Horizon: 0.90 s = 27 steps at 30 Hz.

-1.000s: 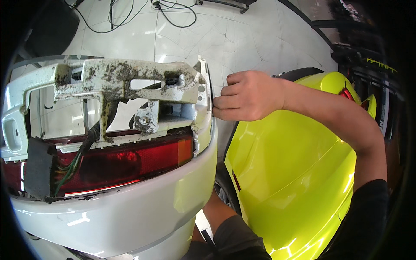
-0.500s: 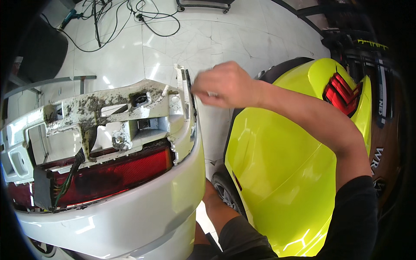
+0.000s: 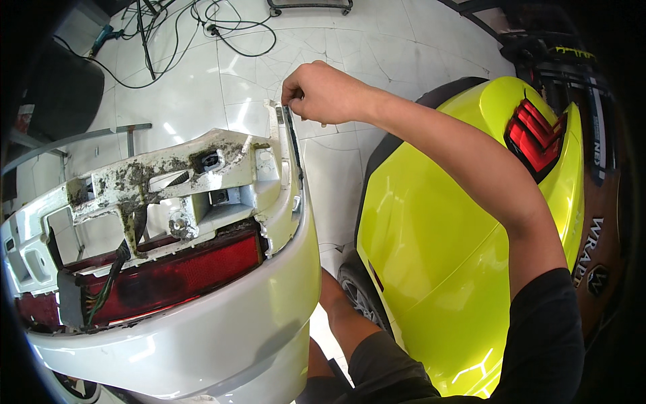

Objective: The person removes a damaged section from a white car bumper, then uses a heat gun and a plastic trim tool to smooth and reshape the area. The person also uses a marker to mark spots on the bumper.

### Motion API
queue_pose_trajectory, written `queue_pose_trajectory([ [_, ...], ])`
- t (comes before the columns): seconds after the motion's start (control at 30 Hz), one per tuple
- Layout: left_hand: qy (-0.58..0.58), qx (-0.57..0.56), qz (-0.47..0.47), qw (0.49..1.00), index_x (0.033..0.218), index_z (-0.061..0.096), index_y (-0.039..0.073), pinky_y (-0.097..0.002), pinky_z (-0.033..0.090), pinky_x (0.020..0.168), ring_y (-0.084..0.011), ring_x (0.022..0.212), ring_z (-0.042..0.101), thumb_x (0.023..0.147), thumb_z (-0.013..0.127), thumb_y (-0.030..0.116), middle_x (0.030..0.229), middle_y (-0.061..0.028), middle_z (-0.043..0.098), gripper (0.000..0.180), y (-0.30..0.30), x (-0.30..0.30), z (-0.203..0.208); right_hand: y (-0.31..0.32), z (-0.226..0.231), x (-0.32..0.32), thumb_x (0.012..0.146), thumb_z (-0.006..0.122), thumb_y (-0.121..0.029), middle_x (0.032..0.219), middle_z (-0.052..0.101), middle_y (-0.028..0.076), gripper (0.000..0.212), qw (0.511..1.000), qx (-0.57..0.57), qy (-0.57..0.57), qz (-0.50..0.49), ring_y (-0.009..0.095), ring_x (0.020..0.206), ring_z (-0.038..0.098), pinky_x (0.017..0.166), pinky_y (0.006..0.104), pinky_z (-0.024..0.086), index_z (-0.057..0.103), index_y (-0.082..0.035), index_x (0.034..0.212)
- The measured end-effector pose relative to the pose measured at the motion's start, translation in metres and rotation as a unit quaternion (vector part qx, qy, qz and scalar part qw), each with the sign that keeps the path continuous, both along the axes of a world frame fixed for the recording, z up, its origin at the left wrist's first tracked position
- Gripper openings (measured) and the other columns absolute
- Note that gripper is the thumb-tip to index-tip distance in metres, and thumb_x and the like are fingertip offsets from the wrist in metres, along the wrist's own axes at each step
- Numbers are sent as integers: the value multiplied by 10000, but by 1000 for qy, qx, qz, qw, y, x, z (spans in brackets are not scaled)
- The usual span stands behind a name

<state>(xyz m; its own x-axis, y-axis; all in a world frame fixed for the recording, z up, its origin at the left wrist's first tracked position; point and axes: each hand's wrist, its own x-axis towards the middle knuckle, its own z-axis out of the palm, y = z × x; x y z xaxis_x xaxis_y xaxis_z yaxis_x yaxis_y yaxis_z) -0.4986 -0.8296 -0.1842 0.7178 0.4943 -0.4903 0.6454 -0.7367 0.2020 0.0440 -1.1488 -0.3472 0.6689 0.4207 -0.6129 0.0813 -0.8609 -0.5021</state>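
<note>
My right hand (image 3: 321, 93) reaches across from the right, its fingers pinched together at the far upper corner of a glossy white car bumper (image 3: 202, 337). Its fingertips meet the top end of a thin dark strip (image 3: 293, 138) that runs down the bumper's edge. What lies between them is too small to make out. Dirt covers the bumper's upper inner frame (image 3: 141, 176), which has several cut-outs. Below the frame sits a long red lamp (image 3: 185, 273), with a black connector and wires (image 3: 73, 296) hanging over its left part. My left hand does not show.
On the right stands a bright yellow-green car body (image 3: 437, 249) with a red tail light (image 3: 535, 138). A grey metal stand (image 3: 131, 128) is behind the bumper. Black cables (image 3: 232, 34) lie on the white tiled floor (image 3: 336, 54). My bare leg (image 3: 346, 310) is between bumper and car.
My right hand has moved away from me and slightly left, from beside the bumper's edge to its upper corner. The view has shifted slightly.
</note>
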Motion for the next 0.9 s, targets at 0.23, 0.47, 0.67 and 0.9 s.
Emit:
queue_pose_trajectory([
  [0.23, 41, -23, 47, 998, 1495, 403, -55, -394, 520, 887, -316, 1088, 586, 843, 874, 292, 1371, -231, 567, 876, 4, -12, -5, -4, 1, -3, 889, 608, -52, 937, 713, 114, 187, 994, 70, 15, -83, 160, 745, 693, 564, 332, 608, 695, 45, 1024],
  [0.47, 75, -69, 113, 988, 1521, 343, -53, -467, 417, 1103, -365, 1343, 459, 876, 839, 216, 1488, -248, 453, 857, -2, -3, 0, 5, -16, 14, 893, 663, -119, 862, 675, 78, 137, 972, 68, 147, -168, 136, 680, 653, 492, 287, 521, 699, 3, 942],
  [0.67, -5, -78, 53, 996, 1458, 394, -54, -480, 406, 1110, -363, 1288, 483, 838, 859, 125, 1387, -224, 505, 796, 6, -10, -4, 17, -26, 30, 879, 640, -21, 757, 628, 110, 131, 963, 23, 206, -171, 169, 638, 639, 473, 278, 485, 685, 65, 967],
  [0.9, -1, -74, 73, 995, 1374, 447, -38, -486, 411, 1083, -339, 1206, 506, 814, 856, 82, 1272, -191, 544, 703, -3, 14, 7, 30, -25, 10, 919, 603, -39, 795, 617, 135, 160, 951, 5, 187, -244, 203, 651, 660, 443, 303, 525, 669, 105, 945],
])
